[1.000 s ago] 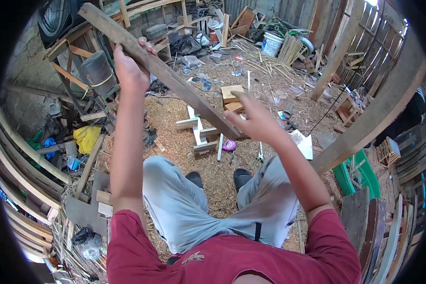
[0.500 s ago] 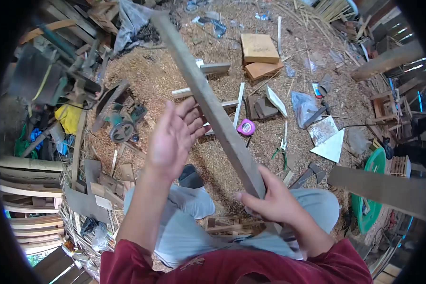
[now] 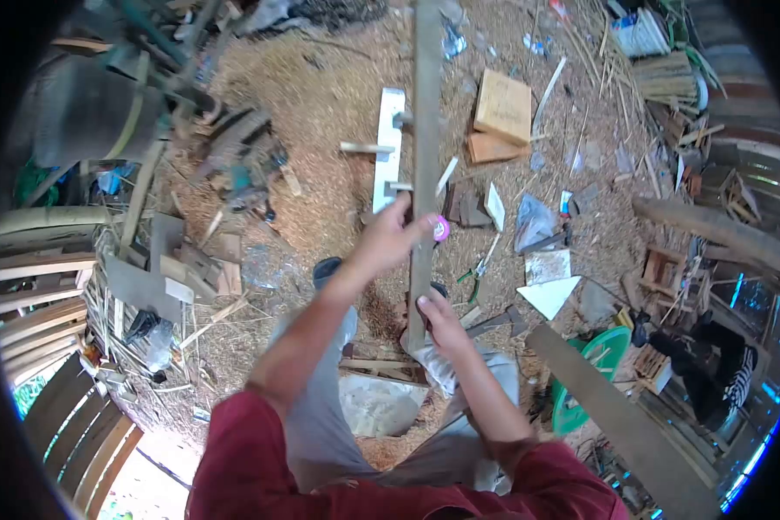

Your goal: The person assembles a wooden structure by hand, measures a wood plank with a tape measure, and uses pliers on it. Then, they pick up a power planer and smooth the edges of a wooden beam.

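A long, narrow wooden plank (image 3: 427, 113) stretches away from me, from between my knees past the top edge of the head view. My left hand (image 3: 390, 236) is closed on it partway up, thumb across its top face. Lower down, my right hand (image 3: 445, 324) grips the plank near its close end, with the thumb on top and the other fingers mostly hidden. Just right of the plank, a pink tape measure (image 3: 442, 229) is partly covered. Left of it lies a white strip (image 3: 388, 143) with short wooden pieces across it.
Wood shavings cover the ground. Pliers with green handles (image 3: 472, 276), a hammer-like tool (image 3: 504, 322) and thick wooden blocks (image 3: 504, 106) lie to the right. A green basin (image 3: 622, 338) and a wide board (image 3: 615, 403) are at lower right. A blurred machine (image 3: 243, 186) sits left.
The plank has swung from a leftward slant to nearly straight ahead. My left hand, open beside it before, has moved right and closed on it. My right hand still holds the near end.
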Tool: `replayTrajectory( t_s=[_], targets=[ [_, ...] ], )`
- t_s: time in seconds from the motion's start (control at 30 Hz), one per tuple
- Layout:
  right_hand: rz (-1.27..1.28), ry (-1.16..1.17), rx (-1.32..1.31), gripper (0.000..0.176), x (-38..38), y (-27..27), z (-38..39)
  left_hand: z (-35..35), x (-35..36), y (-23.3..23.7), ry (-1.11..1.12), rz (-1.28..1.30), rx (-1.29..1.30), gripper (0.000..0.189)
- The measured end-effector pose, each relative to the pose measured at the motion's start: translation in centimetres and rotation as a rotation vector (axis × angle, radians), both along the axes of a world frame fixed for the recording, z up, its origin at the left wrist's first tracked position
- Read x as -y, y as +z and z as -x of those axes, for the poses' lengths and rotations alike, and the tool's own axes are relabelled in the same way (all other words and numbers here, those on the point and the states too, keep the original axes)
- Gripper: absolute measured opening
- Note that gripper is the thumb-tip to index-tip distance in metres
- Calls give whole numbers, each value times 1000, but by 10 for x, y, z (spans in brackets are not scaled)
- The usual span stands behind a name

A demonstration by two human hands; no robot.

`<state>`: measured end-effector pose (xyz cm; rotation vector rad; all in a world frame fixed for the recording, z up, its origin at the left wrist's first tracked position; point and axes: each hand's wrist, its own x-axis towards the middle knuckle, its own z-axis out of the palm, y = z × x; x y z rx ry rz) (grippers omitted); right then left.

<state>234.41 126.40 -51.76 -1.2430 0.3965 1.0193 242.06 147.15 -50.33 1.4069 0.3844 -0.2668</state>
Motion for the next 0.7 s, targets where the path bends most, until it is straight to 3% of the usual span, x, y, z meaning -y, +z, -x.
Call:
replayTrajectory(
  t_s=[0.07, 0.2, 0.33, 0.4, 0.43, 0.47, 0.5, 0.53, 0.6, 0.67, 0.7],
  targets=[
    [133, -26, 144, 43, 10, 23, 15, 11, 2, 69, -86, -202, -62, 35],
    [174, -13, 320, 46, 11, 188, 36, 61, 17, 197, 209, 71, 100, 48],
    [86, 235, 363, 56, 2, 327, 24, 100, -9, 319, 342, 371, 222, 54],
    [-91, 428, 237, 63, 3, 370, 14, 116, -26, 377, 412, 453, 311, 52],
    [-162, 546, 173, 67, 7, 388, 5, 127, -35, 388, 382, 346, 319, 50],
    [-379, 613, 25, 53, 11, 396, -3, 141, -44, 387, 364, 246, 319, 48],
    [-431, 741, 38, 56, 7, 413, -14, 151, -49, 394, 349, 149, 311, 46],
    [-477, 860, 41, 58, -3, 431, -23, 166, -42, 440, 513, 140, 282, 36],
    [-518, 1036, -15, 58, -13, 449, -32, 200, -33, 469, 688, 112, 311, 43],
    [-304, 1141, 401, 52, -28, 474, -22, 234, -23, 510, 892, 194, 270, 45],
    [-206, 1180, 621, 49, -42, 485, -17, 249, -22, 516, 943, 48, 260, 45]
  ],
)
